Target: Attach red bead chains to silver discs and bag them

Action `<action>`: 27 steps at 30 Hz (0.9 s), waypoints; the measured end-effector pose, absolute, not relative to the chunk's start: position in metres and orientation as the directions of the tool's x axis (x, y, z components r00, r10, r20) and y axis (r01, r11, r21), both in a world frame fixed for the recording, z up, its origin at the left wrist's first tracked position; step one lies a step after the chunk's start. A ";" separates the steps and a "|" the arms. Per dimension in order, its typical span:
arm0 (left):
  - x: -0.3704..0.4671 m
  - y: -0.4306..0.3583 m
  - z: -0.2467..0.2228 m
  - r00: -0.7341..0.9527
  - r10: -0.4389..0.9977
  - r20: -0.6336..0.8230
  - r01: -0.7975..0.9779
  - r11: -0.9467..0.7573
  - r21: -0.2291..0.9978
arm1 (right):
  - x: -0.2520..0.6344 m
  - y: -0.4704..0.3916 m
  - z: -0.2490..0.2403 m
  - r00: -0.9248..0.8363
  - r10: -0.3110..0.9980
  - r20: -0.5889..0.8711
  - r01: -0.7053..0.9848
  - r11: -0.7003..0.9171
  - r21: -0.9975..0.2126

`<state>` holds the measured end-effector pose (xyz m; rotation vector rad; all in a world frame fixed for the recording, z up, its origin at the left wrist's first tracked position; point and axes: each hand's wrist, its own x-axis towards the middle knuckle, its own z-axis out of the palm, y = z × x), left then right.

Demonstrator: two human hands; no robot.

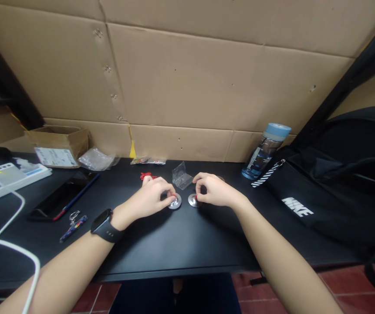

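Two round, shiny silver discs (174,202) (193,200) with red centres lie flat, side by side, slightly apart, on the black worktop (180,244).

Through my feed, the two discs (174,202) looked like shiny, smooth metal. The table (174,248) showed smooth black, faintly glossy.

The black tabletop (174,248) carries a box (59,144), plastic bag (97,159), power strip (14,181), phone (68,196), keychain (73,226), red clips (146,175), clear wrapper (181,176), two silver discs (175,203), a bottle (265,152) and a black backpack (331,196).
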<state>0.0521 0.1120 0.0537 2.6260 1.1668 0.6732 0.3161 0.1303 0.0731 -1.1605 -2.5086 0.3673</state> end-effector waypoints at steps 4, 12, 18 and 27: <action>0.053 0.112 0.052 0.589 0.736 0.333 0.654 -0.677 0.337 | 0.317 0.130 0.076 -0.622 0.760 0.192 0.673 0.643 -0.366; 0.051 0.115 0.047 0.607 0.727 0.321 0.663 -0.686 0.300 | 0.319 0.129 0.079 -0.611 0.774 0.168 0.678 0.621 -0.394; 0.049 0.113 0.047 0.623 0.706 0.336 0.659 -0.705 0.262 | 0.320 0.129 0.077 -0.618 0.776 0.125 0.688 0.611 -0.393; 0.052 0.115 0.041 0.656 0.675 0.337 0.634 -0.736 0.238 | 0.319 0.132 0.073 -0.649 0.755 0.092 0.692 0.636 -0.341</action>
